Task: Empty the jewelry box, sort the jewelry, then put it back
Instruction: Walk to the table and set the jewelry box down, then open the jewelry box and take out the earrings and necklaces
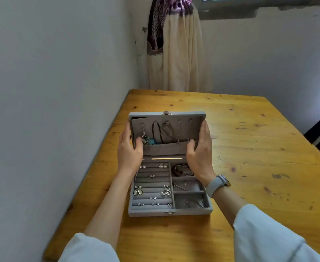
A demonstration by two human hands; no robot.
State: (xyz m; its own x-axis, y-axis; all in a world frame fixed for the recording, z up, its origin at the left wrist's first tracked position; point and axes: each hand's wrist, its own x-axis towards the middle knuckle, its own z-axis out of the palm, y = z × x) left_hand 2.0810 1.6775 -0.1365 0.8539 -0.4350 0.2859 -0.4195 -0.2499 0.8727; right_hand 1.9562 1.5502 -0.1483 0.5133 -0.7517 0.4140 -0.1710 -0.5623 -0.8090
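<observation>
A grey velvet jewelry box (151, 212) stands open on the wooden table (249, 148). Its lid (181, 121) is upright, with necklaces (164, 132) and a turquoise pendant (151, 141) hanging inside above a pocket. My left hand (129, 148) grips the lid's left edge, thumb on the inner face. My right hand (199, 150) grips the right edge the same way. The tray holds several earrings (151, 188) in ring rolls on the left. On the right, one compartment holds a beaded bracelet (181, 170) and another a thin chain (183, 186).
The table's left side runs along a grey wall (51, 91). A cream and purple curtain (174, 53) hangs beyond the far edge. Bare wood lies to the right of the box and in front of it. A grey watch (218, 183) is on my right wrist.
</observation>
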